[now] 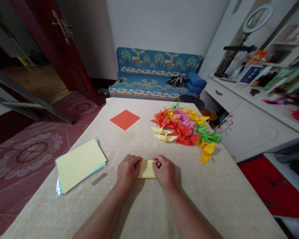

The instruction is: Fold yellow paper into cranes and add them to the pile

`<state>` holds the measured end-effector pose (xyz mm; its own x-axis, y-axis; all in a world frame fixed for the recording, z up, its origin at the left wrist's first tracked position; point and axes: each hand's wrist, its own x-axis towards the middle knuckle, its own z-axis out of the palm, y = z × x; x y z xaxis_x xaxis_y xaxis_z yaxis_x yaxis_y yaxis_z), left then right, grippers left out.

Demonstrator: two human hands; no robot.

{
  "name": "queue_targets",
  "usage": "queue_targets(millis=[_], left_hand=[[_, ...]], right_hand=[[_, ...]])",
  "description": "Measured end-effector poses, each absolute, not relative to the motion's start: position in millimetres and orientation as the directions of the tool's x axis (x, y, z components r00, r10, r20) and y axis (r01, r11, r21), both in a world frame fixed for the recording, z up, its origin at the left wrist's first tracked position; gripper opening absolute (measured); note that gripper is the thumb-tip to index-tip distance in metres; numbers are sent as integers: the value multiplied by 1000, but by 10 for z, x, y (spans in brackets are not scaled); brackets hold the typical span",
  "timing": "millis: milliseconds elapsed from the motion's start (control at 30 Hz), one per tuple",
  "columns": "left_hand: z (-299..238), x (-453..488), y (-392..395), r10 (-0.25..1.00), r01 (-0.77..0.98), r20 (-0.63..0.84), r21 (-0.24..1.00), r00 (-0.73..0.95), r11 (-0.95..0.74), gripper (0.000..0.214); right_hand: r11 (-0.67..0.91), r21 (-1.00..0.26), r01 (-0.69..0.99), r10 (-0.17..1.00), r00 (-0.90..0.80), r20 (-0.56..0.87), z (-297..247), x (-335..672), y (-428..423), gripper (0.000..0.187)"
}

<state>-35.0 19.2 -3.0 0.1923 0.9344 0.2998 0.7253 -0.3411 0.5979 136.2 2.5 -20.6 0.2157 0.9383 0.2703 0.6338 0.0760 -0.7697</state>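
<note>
A folded piece of pale yellow paper [147,170] lies on the table near its front, between my two hands. Its left end is pinched by my left hand [128,171], thumb and fingers closed at the upper left corner. On the other side my right hand [165,171] grips the upper right corner with curled fingers. Beyond my hands rests a flat red paper square [125,119]. To the right sits a cluster of folded paper cranes [181,125] in red, yellow, pink, green and orange.
A stack of pale yellow and blue sheets [81,165] on clear plastic lies at the table's left edge. Behind the table [144,142] stands a blue patterned sofa [149,79]. A white cabinet [254,122] is on the right, a dark red door [62,49] on the left.
</note>
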Motion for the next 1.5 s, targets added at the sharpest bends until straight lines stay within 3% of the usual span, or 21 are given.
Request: queue_targets(millis=[133, 467, 567, 667, 833, 1133, 1500], left_hand=[[-13, -331, 209, 910, 739, 335, 544, 243, -398, 20], [-72, -346, 242, 897, 732, 343, 528, 280, -431, 23], [-94, -346, 274, 863, 722, 407, 495, 299, -484, 26], [-98, -339, 310, 792, 644, 444, 470, 419, -604, 29], [-24, -306, 274, 731, 494, 338, 564, 593, -662, 33], [29, -362, 298, 742, 473, 219, 649, 634, -596, 23], [59, -420, 306, 720, 475, 166, 649, 674, -594, 30]], right_hand=[[86, -693, 716, 942, 168, 290, -156, 1353, 31, 23], [-23, -648, 761, 961, 195, 194, -103, 1393, 140, 17], [35, -616, 787, 971, 119, 207, -59, 1382, 143, 18], [107, -560, 822, 975, 24, 222, -32, 1349, 119, 25], [165, -529, 832, 973, -48, 227, -61, 1336, 108, 31], [170, -620, 766, 985, -151, 83, 10, 1444, 112, 22], [255, -589, 767, 955, -294, 30, 193, 1489, 36, 22]])
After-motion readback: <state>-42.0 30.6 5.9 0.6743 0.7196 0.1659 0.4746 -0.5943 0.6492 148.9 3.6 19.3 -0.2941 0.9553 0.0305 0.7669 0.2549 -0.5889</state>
